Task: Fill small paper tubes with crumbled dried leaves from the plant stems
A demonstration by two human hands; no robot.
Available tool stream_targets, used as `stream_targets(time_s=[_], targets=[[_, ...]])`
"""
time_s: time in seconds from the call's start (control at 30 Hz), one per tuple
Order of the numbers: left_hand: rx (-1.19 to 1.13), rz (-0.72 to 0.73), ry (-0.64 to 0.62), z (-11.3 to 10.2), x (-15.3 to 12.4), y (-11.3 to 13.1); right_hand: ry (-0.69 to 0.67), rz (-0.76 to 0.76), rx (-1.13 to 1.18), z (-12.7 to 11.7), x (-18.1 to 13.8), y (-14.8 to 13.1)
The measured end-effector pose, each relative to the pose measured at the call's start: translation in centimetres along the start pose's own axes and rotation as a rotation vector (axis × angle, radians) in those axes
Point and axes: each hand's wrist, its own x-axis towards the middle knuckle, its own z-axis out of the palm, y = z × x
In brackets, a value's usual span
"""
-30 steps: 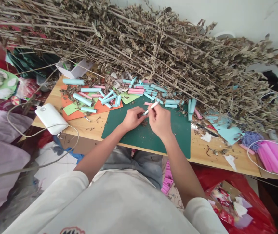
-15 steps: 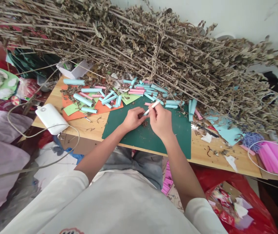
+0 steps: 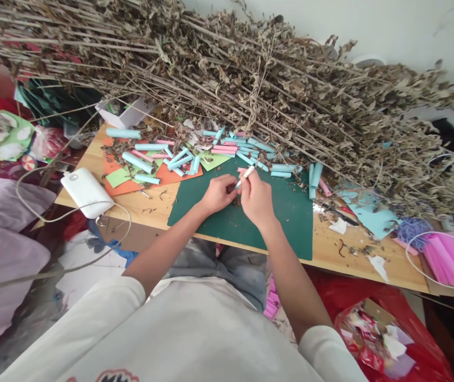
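Note:
Both hands meet over a dark green cutting mat (image 3: 282,212) on a wooden table. My right hand (image 3: 255,199) is closed around a thin white stick-like tool (image 3: 246,174) that points up and away. My left hand (image 3: 219,192) is pinched close against it, fingers curled on something small that I cannot make out. Dry brown crumbs lie on the mat just under the hands. Beyond them, several rolled paper tubes (image 3: 179,159) in light blue and pink are scattered over orange and green paper sheets (image 3: 166,175).
A large heap of dried leafy stalks (image 3: 258,79) covers the back of the table. A white device with a cable (image 3: 86,192) sits at the left edge. Pink paper strips (image 3: 445,257) and blue scraps (image 3: 370,215) lie right. A red bag (image 3: 378,329) sits below.
The hands have stayed together on the mat, with the white tool tilting slightly. The view has shifted a little.

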Motion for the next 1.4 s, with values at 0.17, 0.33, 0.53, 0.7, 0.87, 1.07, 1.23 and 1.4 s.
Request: stream_targets(time_s=[0.17,0.33,0.53,0.7,0.87,1.07,1.23,1.4], targets=[[-0.003,-0.007,0.006,0.1,0.0,-0.1,0.017,0.005,0.003,0.1,0.2,0.2],[-0.006,-0.014,-0.005,0.1,0.0,-0.1,0.034,0.02,-0.028,0.5,0.0,0.0],[-0.005,-0.014,0.008,0.0,0.0,-0.1,0.008,0.051,-0.062,0.5,0.1,-0.5],[0.003,0.005,0.013,0.2,-0.1,-0.3,-0.009,0.034,-0.125,-0.1,0.3,-1.0],[0.006,-0.004,0.01,0.1,-0.1,-0.3,0.007,0.05,-0.029,0.4,0.3,-0.4],[0.006,-0.022,0.018,-0.1,0.1,-0.1,0.067,0.076,-0.006,0.8,0.2,-0.1],[0.024,-0.014,0.008,-0.1,0.0,-0.2,0.084,0.087,0.021,1.0,-0.4,-0.2],[0.015,0.002,0.017,-0.1,0.0,-0.2,0.038,0.046,0.015,1.0,-0.3,0.0]])
